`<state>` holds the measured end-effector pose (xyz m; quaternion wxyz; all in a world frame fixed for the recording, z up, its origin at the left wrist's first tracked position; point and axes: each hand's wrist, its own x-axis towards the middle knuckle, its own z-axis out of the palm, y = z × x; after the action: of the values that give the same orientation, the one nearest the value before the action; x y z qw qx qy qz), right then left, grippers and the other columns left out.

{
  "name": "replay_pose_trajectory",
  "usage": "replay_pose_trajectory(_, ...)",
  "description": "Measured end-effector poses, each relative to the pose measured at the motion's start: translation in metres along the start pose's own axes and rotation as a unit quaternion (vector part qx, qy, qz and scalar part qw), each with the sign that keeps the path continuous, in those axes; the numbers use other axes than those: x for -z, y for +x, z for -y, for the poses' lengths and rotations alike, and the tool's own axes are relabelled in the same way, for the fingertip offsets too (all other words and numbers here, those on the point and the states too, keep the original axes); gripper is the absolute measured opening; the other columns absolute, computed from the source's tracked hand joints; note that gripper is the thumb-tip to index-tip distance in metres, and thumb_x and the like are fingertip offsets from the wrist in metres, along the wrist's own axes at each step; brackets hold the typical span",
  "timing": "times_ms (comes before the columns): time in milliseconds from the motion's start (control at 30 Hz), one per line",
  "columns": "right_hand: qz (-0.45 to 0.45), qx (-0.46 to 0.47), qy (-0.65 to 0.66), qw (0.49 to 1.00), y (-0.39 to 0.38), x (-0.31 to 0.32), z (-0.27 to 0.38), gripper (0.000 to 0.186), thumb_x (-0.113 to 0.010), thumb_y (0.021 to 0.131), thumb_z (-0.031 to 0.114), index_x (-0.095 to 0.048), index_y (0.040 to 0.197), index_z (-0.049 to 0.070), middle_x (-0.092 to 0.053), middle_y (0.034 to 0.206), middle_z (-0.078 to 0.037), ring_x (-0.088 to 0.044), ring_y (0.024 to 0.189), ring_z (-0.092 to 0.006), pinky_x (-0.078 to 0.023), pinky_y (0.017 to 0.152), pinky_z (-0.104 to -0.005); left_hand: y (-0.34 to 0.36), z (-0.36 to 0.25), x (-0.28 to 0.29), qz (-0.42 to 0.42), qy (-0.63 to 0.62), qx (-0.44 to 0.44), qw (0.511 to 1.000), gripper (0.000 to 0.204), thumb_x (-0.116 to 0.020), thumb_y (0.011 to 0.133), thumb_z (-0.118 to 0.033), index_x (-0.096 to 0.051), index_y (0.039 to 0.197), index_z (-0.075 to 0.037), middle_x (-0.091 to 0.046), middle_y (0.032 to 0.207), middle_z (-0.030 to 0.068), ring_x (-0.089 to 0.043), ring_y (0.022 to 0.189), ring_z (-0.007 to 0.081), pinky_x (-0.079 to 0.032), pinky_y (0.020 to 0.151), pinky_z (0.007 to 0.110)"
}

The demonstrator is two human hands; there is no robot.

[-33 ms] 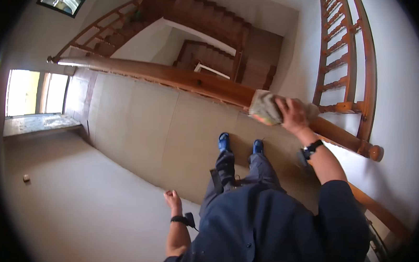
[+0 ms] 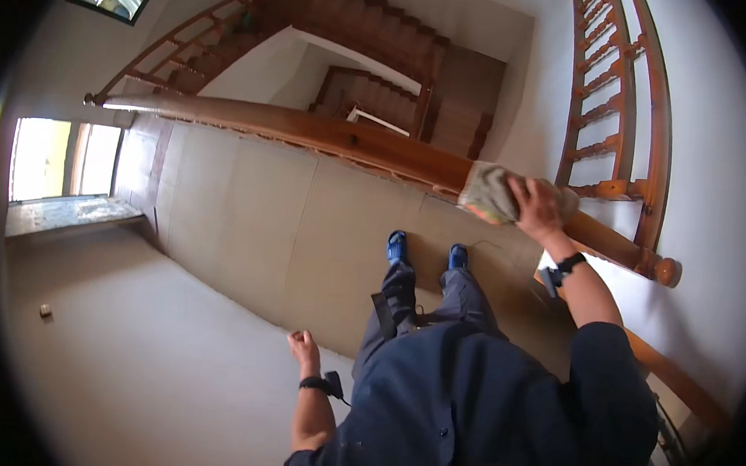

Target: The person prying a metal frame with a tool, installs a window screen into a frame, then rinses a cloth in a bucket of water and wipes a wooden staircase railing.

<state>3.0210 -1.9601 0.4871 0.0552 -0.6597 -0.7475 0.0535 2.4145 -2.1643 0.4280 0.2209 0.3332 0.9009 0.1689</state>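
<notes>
My right hand (image 2: 538, 211) presses a folded greyish cloth (image 2: 488, 193) with a coloured patch onto the top of a brown wooden handrail (image 2: 403, 156). The cloth drapes over the rail near its right end, and my fingers bend over it. Away from the rail, my left hand (image 2: 303, 348) hangs low at my left side. Its fingers are curled in, and I see nothing in them. Each wrist wears a black band with a small device.
Beyond the handrail lies an open stairwell with brown steps (image 2: 373, 15). A second wooden railing (image 2: 626, 146) runs along the right wall. My blue slippers (image 2: 397, 246) stand on the tan tiled floor (image 2: 247, 200). At the left are a bright window (image 2: 53, 162) and its sill (image 2: 75, 215).
My right hand and the cloth have slid a little to the right along the handrail. My left hand has shifted slightly left and up.
</notes>
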Motion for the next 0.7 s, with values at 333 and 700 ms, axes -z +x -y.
replay_pose_trajectory(333, 0.124, -0.148, -0.078, 0.978, -0.144, 0.053, -0.14, 0.098, -0.075, 0.068, 0.017, -0.017, 0.147, 0.018, -0.036, 0.13, -0.017, -0.038, 0.122, -0.0383, -0.03, 0.106, -0.0473, -0.012, -0.001, -0.006, 0.037, 0.012, -0.005, 0.999, 0.033, -0.062, 0.083, -0.02, -0.051, 0.11, -0.005, -0.065, 0.085, 0.0146, -0.063, 0.078, 0.0267, -0.051, 0.072, 0.038)
replay_pose_trajectory(700, 0.062, 0.01, -0.107, 0.992, 0.039, -0.026, 0.031, 0.075, -0.058, 0.078, 0.015, -0.023, 0.141, -0.004, -0.029, 0.137, -0.02, -0.032, 0.123, -0.0405, -0.022, 0.109, -0.0482, 0.041, 0.057, 0.006, 0.09, -0.064, 0.07, 0.991, 0.04, -0.066, 0.081, -0.022, -0.052, 0.113, -0.003, -0.066, 0.091, 0.0166, -0.064, 0.086, 0.0287, -0.05, 0.079, 0.039)
